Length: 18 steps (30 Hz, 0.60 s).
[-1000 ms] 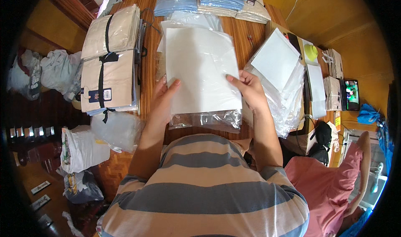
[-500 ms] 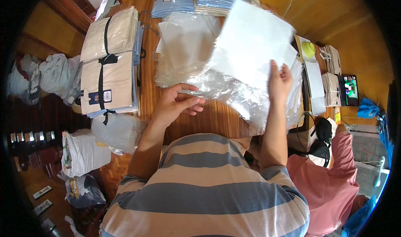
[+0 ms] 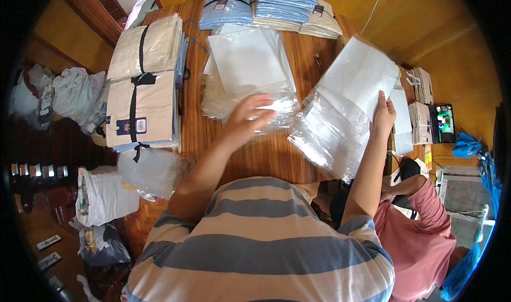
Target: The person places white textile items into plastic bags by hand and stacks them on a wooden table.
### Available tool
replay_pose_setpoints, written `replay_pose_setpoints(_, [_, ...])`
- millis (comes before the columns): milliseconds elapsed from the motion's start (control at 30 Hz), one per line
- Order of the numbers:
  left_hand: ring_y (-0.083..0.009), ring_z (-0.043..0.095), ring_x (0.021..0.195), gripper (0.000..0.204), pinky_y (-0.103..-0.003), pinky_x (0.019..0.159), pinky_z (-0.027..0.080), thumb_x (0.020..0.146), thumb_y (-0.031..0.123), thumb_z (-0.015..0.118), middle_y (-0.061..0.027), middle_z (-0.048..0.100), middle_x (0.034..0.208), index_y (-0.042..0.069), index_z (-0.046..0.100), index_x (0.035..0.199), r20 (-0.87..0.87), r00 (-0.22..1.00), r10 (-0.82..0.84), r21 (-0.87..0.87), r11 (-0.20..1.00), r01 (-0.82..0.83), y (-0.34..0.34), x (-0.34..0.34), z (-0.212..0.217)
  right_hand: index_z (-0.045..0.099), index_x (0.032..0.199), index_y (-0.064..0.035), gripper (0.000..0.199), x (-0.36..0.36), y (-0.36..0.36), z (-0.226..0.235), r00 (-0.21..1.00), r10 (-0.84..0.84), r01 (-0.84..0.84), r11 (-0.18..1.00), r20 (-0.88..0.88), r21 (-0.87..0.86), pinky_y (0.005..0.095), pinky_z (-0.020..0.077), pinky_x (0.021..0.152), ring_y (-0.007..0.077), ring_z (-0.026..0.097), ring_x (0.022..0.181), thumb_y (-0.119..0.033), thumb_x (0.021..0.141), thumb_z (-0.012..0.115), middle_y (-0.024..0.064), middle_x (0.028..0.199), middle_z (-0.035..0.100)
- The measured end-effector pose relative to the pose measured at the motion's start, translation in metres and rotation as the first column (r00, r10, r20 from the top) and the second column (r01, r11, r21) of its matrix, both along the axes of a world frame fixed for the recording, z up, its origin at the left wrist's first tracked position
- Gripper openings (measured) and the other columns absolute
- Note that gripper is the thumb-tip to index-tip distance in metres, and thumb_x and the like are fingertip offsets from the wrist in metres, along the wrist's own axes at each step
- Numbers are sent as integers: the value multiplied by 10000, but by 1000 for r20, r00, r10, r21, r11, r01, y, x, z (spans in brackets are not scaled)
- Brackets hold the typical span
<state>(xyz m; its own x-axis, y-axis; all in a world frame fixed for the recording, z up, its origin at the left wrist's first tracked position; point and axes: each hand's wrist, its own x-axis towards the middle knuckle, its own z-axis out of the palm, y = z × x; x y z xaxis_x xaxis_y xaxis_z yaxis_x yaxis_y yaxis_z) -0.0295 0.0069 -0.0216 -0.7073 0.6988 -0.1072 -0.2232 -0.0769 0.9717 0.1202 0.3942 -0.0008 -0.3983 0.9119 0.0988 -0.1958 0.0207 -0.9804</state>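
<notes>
My right hand [image 3: 383,116] is closed on the right edge of a clear plastic bag with a white sheet [image 3: 355,77] inside. It holds this on the right side of the wooden table; whether other bags lie beneath it I cannot tell. My left hand [image 3: 248,122], slightly blurred, has its fingers apart and nothing in them. It hovers at the near edge of a pile of clear plastic bags [image 3: 249,59] with white sheets in them, in the middle of the table.
Beige packed garments [image 3: 139,107] tied with black bands are stacked at the left. Blue folded garments [image 3: 226,8] lie at the back. A lit phone [image 3: 444,122] stands at the right, near a person in a pink top [image 3: 412,238]. Plastic sacks [image 3: 106,195] sit at lower left.
My right hand has carried the bag with the white sheet to the right, away from the middle pile. My left hand has moved right and forward to the pile's near edge.
</notes>
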Motion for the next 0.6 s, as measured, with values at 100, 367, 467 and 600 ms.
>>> replay_pose_setpoints(100, [-210,633,1140,501,-328,878,554,971,173,660,-167,633,1256,37,445,1403,138,990,-23,34,999,19,48,27,11,619,1120,83,257,-1,-35,19,1000,1,-1,999,9,-51,279,512,870,175,666,972,-140,991,626,145,1084,696])
replay_pose_setpoints(367, [-220,737,795,209,-288,625,578,985,194,642,-161,725,1048,40,613,1123,271,958,96,311,933,-181,61,18,46,624,1103,66,233,-12,-98,43,998,-15,9,994,-55,-108,276,527,827,175,673,930,-134,983,636,140,1059,701])
replay_pose_setpoints(467, [-220,740,791,214,-276,613,566,990,219,634,-169,726,1031,46,612,1114,231,964,135,267,944,-196,55,13,53,626,1089,58,217,-10,-98,40,997,-5,-2,995,-73,-99,272,528,820,167,671,921,-130,982,636,132,1041,702])
replay_pose_setpoints(600, [-201,729,695,236,-264,580,538,999,269,619,-143,735,950,42,616,1063,206,956,209,169,955,-245,57,11,51,622,1095,59,217,-12,-102,36,990,3,-15,996,-144,-86,263,523,814,153,667,915,-131,989,628,125,1032,704])
